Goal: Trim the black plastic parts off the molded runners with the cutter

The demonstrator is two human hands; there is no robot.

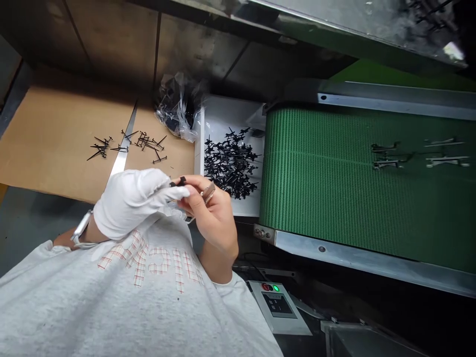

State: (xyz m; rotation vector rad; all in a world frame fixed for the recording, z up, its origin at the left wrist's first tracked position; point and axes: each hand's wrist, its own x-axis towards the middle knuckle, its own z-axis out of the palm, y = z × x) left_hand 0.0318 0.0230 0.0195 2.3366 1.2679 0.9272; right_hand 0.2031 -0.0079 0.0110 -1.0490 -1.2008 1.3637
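My left hand (136, 196), in a white glove, is closed on a small black plastic part (181, 181) at its fingertips. Pressed close against it is my bare right hand (213, 213), with a small flat metal tool (208, 192) between thumb and fingers; the tool's working end is hidden. To the right of the hands, a white bin (232, 106) contains a heap of spiky black plastic parts (234, 161). Several thin black pieces (147, 141) lie scattered on the brown board (55, 134) beyond my left hand.
A steel ruler-like strip (121, 161) lies across the board. Behind stands a clear plastic bag (178, 106) with dark contents. At right, a green conveyor belt (316, 183) carries several parts (386, 154). A control box (278, 305) with a green light sits below; a metal ledge (316, 20) overhangs the top.
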